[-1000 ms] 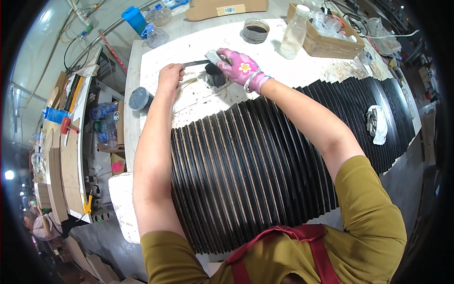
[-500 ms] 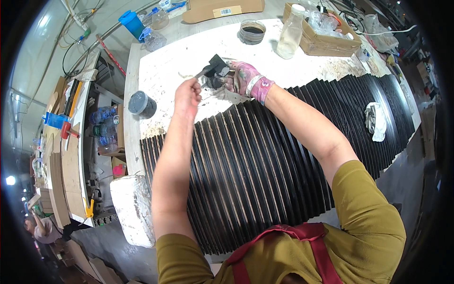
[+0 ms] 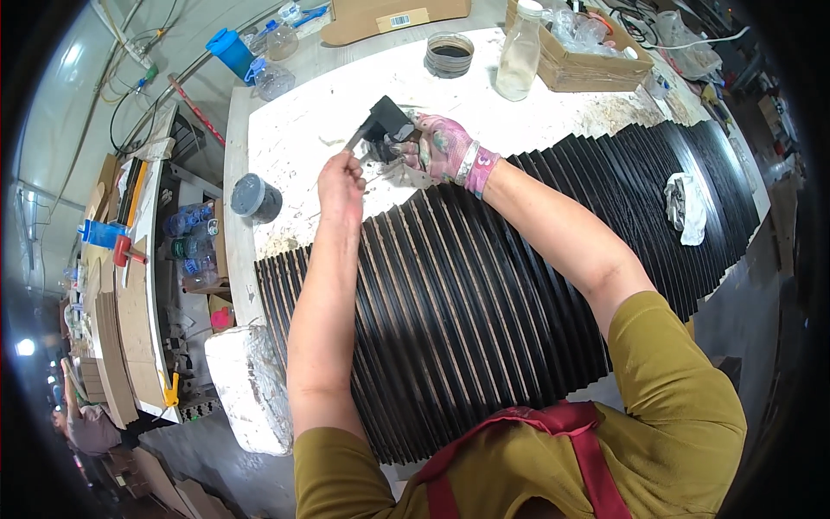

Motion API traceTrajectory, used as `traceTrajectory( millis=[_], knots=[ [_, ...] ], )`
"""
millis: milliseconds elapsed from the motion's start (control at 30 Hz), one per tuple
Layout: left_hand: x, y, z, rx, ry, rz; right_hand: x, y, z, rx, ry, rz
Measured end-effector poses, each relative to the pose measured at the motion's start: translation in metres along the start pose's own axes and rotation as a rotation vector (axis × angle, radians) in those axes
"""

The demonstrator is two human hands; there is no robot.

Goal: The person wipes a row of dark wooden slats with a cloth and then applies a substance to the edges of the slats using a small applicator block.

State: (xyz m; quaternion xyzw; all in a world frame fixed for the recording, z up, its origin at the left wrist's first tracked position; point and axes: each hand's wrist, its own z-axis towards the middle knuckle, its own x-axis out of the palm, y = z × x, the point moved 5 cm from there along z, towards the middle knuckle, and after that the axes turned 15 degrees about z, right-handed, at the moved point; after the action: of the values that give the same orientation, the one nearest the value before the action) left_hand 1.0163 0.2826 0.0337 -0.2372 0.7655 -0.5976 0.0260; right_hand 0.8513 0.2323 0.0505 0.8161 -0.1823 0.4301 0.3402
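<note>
My bare left hand (image 3: 342,177) is closed on a thin, dark spatula-like tool (image 3: 357,136), above the stained white tabletop (image 3: 298,143). Its far end meets a flat black piece (image 3: 388,112) with a squarish end. That piece is in my right hand (image 3: 445,149), which wears a pink patterned glove; its fingers curl around the piece and partly hide it. Dark smears mark the white surface below. Between my forearms and out to the right lies a wide row of long black strips (image 3: 450,303), packed side by side, with pale lines between several of them.
A grey tub (image 3: 256,199) stands left of my left hand. Beyond are a jar of dark liquid (image 3: 450,57), a clear bottle (image 3: 520,56) and a cardboard box (image 3: 592,80). A white cloth (image 3: 686,209) lies on the strips. Another person (image 3: 91,430) is at far left.
Both hands remain together around the tool and the black piece, with the piece's squarish end shifted slightly left and up. The whole view has also shifted a little.
</note>
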Motion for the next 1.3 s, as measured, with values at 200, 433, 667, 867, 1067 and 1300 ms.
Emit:
traceTrajectory(
  millis=[200, 433, 667, 867, 1067, 1300],
  knots=[
    [0.024, 0.010, -0.018, -0.062, 0.056, 0.008, -0.012, 0.012, 0.017, -0.194, 0.004, -0.134],
    [0.026, 0.013, -0.033, -0.034, 0.057, -0.042, -0.014, 0.010, 0.012, -0.202, 0.012, -0.113],
    [0.023, 0.015, -0.026, 0.004, 0.051, -0.066, -0.010, 0.007, 0.001, -0.250, 0.008, -0.211],
    [0.016, 0.008, -0.010, 0.066, -0.063, -0.018, 0.001, -0.003, -0.014, -0.190, 0.084, -0.332],
    [-0.007, 0.000, 0.010, 0.103, -0.222, 0.115, -0.004, -0.003, -0.010, -0.094, 0.046, -0.151],
    [-0.005, -0.030, 0.010, 0.439, -0.308, 0.682, -0.034, 0.009, -0.016, -0.032, -0.057, -0.046]
  ],
)
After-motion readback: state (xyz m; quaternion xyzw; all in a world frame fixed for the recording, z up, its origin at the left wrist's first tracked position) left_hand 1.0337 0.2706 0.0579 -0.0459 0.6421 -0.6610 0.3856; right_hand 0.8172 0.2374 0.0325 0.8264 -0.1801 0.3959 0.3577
